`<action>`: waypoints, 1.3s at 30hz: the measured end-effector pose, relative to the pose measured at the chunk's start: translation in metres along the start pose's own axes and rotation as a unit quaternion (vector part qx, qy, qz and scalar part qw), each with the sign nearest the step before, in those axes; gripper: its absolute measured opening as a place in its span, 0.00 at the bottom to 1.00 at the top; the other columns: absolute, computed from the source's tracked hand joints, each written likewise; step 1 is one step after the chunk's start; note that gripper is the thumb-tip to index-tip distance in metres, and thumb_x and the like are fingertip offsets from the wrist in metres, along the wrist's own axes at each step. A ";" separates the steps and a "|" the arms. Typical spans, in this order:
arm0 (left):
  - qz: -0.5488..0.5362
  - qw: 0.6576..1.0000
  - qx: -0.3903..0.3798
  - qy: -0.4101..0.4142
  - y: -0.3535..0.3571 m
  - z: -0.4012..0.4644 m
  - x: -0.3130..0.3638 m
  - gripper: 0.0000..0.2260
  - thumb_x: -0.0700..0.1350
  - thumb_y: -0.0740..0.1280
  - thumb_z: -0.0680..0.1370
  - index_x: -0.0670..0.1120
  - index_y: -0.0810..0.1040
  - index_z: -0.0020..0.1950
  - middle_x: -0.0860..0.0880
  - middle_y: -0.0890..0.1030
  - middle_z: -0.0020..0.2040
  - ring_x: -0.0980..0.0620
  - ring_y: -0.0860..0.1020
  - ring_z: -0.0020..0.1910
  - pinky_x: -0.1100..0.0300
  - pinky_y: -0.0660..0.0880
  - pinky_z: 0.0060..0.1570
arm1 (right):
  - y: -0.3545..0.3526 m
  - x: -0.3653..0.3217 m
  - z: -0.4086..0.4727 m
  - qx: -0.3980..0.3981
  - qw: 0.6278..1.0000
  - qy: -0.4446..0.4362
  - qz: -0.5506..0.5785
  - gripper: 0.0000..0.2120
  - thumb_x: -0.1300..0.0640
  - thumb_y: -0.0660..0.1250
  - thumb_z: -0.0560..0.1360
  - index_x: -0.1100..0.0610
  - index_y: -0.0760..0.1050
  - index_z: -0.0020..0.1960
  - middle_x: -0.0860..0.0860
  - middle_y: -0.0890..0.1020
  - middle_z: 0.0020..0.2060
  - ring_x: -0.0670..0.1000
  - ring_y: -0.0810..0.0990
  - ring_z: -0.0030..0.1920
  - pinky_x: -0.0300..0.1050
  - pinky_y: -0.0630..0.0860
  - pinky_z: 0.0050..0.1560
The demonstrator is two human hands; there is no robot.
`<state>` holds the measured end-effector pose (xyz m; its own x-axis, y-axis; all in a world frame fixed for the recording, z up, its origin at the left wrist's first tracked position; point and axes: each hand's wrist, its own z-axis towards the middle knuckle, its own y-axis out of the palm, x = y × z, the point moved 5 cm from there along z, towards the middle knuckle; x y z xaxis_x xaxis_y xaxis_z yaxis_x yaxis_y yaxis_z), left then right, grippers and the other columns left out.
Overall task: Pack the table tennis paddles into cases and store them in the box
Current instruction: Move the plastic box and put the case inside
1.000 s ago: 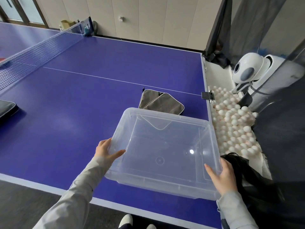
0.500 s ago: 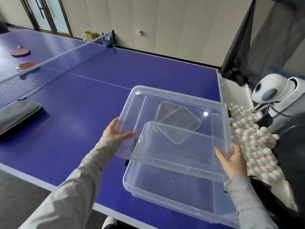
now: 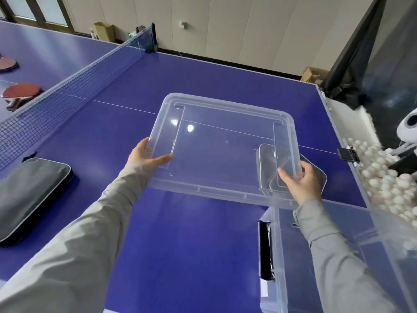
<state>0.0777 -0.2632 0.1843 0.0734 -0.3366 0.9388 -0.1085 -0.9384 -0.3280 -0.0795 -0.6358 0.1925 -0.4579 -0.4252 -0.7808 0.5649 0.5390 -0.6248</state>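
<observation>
Clear, glossy plastic forms the flat rectangular lid (image 3: 225,150), held level above the blue table (image 3: 191,245). The left hand (image 3: 144,154) grips its left edge, thumb on top; the right hand (image 3: 302,184) curls round its right edge. Beneath the right forearm sits one clear box (image 3: 338,267), uncovered. Two grey fabric cases (image 3: 316,175) show through the lid; one larger dark case (image 3: 29,195) lies far left. Two red paddles (image 3: 22,92) lie beyond the mesh net (image 3: 67,86).
</observation>
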 end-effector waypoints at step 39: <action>0.265 0.962 -0.023 -0.063 0.051 0.202 -0.194 0.34 0.54 0.76 0.68 0.45 0.68 0.69 0.44 0.65 0.64 0.45 0.63 0.66 0.51 0.63 0.67 | 0.238 0.092 0.082 -0.032 0.977 0.075 -0.198 0.31 0.45 0.69 0.72 0.60 0.65 0.68 0.59 0.67 0.62 0.59 0.66 0.63 0.55 0.65 0.63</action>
<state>0.2585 -0.2614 -0.0353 0.1149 -0.7768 0.6191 -0.2082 -0.6282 -0.7496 0.0695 -0.6063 -0.0282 -0.7304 -0.5002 -0.4651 0.2817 0.3996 -0.8723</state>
